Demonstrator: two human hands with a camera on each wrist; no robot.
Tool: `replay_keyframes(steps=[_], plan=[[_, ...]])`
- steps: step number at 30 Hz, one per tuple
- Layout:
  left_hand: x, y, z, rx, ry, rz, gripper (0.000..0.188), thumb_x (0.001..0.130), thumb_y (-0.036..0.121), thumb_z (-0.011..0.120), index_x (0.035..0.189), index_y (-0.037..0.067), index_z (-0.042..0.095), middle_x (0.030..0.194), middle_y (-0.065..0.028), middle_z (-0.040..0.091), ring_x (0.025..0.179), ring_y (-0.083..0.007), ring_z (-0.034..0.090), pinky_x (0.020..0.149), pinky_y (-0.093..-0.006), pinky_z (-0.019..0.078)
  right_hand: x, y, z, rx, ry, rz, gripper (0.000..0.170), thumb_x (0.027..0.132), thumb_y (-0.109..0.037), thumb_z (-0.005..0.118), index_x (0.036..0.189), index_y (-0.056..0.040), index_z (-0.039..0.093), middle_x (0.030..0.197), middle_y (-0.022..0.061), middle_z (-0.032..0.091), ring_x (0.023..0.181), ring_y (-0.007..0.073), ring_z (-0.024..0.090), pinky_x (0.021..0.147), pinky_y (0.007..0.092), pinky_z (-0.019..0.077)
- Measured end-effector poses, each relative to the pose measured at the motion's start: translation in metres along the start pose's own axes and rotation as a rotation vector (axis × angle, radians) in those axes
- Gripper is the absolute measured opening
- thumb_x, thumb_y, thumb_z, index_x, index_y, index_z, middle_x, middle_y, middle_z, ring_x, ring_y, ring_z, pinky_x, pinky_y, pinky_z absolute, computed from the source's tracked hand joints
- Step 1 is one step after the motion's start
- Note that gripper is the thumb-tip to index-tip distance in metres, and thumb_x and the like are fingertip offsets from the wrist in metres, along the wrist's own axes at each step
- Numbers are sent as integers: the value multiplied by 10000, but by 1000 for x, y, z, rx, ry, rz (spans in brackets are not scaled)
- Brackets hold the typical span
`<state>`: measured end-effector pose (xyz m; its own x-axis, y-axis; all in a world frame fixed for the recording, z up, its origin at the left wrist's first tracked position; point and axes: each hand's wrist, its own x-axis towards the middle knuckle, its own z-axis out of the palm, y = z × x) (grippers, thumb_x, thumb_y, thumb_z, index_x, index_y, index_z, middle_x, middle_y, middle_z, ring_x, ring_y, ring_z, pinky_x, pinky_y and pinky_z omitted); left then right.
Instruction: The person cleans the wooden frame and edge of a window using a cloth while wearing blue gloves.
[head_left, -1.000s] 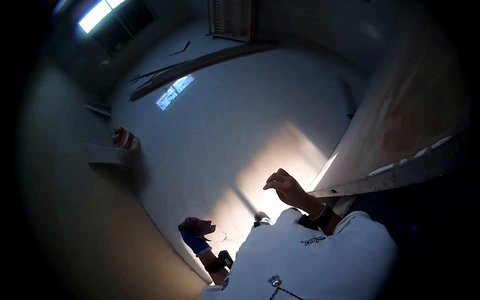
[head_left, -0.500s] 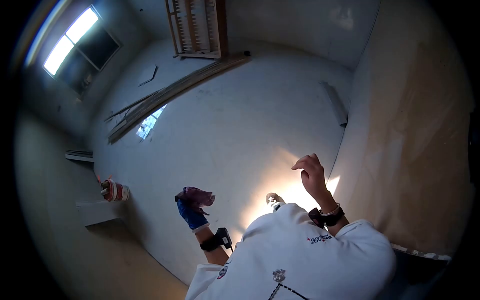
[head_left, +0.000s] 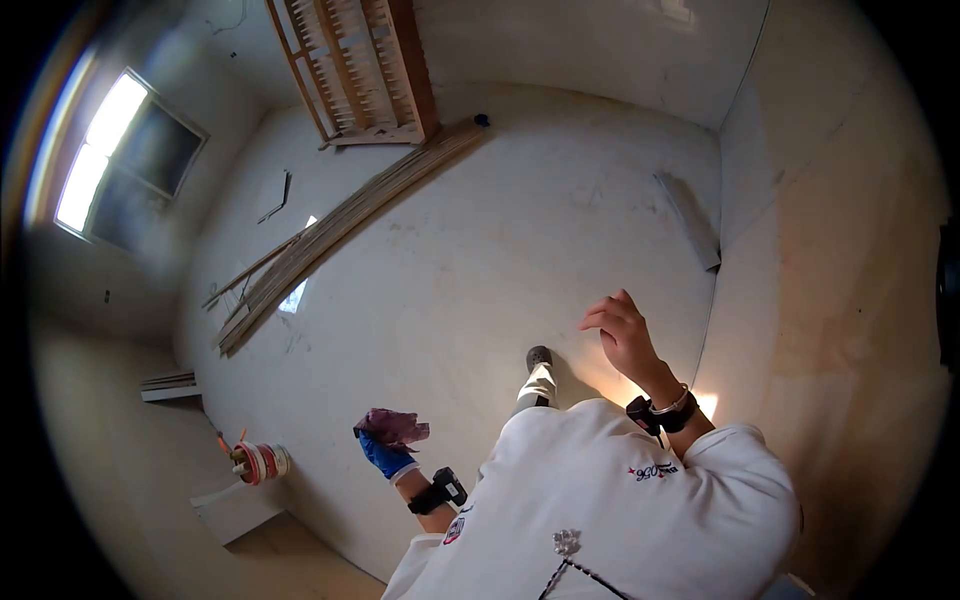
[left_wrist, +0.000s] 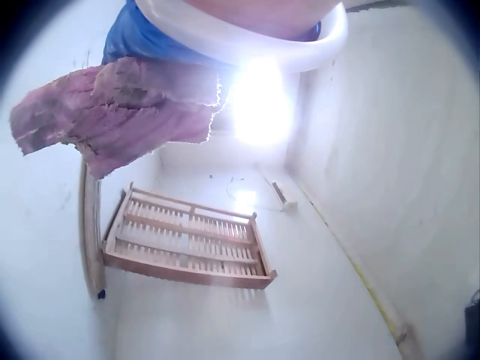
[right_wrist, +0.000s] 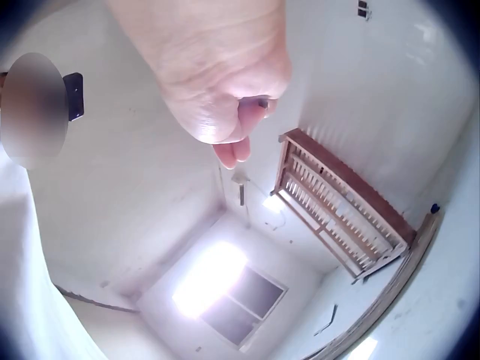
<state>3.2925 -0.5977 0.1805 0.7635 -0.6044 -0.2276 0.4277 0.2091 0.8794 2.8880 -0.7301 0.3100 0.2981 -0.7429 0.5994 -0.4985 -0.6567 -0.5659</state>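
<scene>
In the head view the left hand (head_left: pixel 384 455), in a blue glove, holds a crumpled purple cloth (head_left: pixel 396 427) out over the floor. That cloth (left_wrist: pixel 120 109) hangs beside the blue glove (left_wrist: pixel 146 36) in the left wrist view and hides the fingers. The bare right hand (head_left: pixel 622 336) is raised in front of the body, its fingers loosely bent and touching nothing. Seen from the right wrist, the same hand (right_wrist: pixel 225 82) has its fingers partly folded, with nothing visible in them.
Long wooden boards (head_left: pixel 350 225) lie on the floor below a slatted wooden frame (head_left: pixel 360 70). A red and white bucket (head_left: pixel 262 463) stands at the left beside a pale panel (head_left: pixel 235 510). A grey strip (head_left: pixel 688 220) lies by the right wall; a shoe (head_left: pixel 539 357) shows ahead.
The head view has turned, and the room looks brighter. The boards, frame and bucket sit lower in view. The left hand still holds the cloth; the right hand is higher and farther right in view.
</scene>
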Motion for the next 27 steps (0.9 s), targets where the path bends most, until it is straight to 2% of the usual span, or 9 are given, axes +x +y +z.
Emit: replay_keyframes(steps=[6, 8, 9, 11, 12, 14, 15, 24, 27], plan=[[118, -1, 176, -27, -337, -57, 150, 842, 207, 516, 836, 66, 564, 804, -83, 621, 700, -210, 600, 603, -319, 510, 90, 41, 4, -66, 27, 7, 203, 703, 96, 502, 779, -56, 612, 800, 15, 569, 736, 209, 467, 664, 305, 413], [157, -23, 200, -74, -348, -65, 259, 884, 293, 464, 924, 54, 554, 803, -105, 634, 628, -247, 617, 567, -329, 526, 106, 47, 7, -246, -117, -136, 231, 759, 1, 526, 949, -83, 626, 1007, 30, 593, 953, 220, 527, 793, 332, 441], [154, -17, 215, -37, -371, -64, 259, 887, 293, 461, 936, 55, 550, 834, -101, 633, 648, -244, 614, 566, -317, 518, 117, 44, 8, -245, -127, -105, 231, 759, 1, 526, 949, -83, 626, 1007, 30, 593, 953, 220, 527, 793, 332, 441], [109, 2, 204, -48, -521, -100, 240, 893, 279, 466, 954, 60, 544, 888, -71, 618, 682, -207, 582, 593, -298, 491, 103, 14, 0, -634, -307, -226, 422, 812, -208, 576, 1222, -131, 510, 1319, 49, 444, 1244, 226, 386, 960, 420, 376], [116, -6, 209, -43, -532, -120, 240, 893, 279, 466, 954, 60, 544, 888, -71, 618, 682, -207, 582, 593, -298, 491, 108, 16, 4, -643, -312, -205, 422, 812, -208, 576, 1222, -131, 510, 1319, 49, 444, 1244, 226, 386, 960, 420, 376], [139, -30, 215, -73, -370, -67, 216, 890, 261, 483, 954, 64, 542, 860, -61, 614, 720, -192, 575, 652, -315, 488, 121, 26, 19, -611, -423, -169, 672, 790, -434, 569, 1360, -164, 338, 1462, 43, 229, 1352, 210, 204, 1036, 484, 275], [149, -39, 212, -52, -386, -48, 208, 887, 254, 488, 954, 66, 547, 862, -69, 618, 731, -197, 583, 699, -329, 486, 130, 32, 28, -659, -460, -159, 777, 752, -530, 524, 1393, -170, 270, 1478, 35, 178, 1362, 204, 161, 1048, 472, 254], [173, -81, 222, 4, -395, -245, 255, 879, 256, 470, 975, 37, 558, 916, -104, 623, 798, -227, 605, 674, -327, 509, 147, 66, 64, -697, -550, -48, 846, 727, -588, 508, 1410, -178, 223, 1483, 46, 152, 1372, 206, 116, 1098, 462, 121], [189, -93, 234, -30, -561, -281, 310, 874, 246, 461, 1027, -4, 561, 998, -108, 610, 956, -231, 568, 848, -344, 455, 148, 72, 69, -746, -585, -53, 872, 706, -614, 509, 1415, -206, 206, 1485, 36, 142, 1373, 212, 103, 1103, 460, 106]])
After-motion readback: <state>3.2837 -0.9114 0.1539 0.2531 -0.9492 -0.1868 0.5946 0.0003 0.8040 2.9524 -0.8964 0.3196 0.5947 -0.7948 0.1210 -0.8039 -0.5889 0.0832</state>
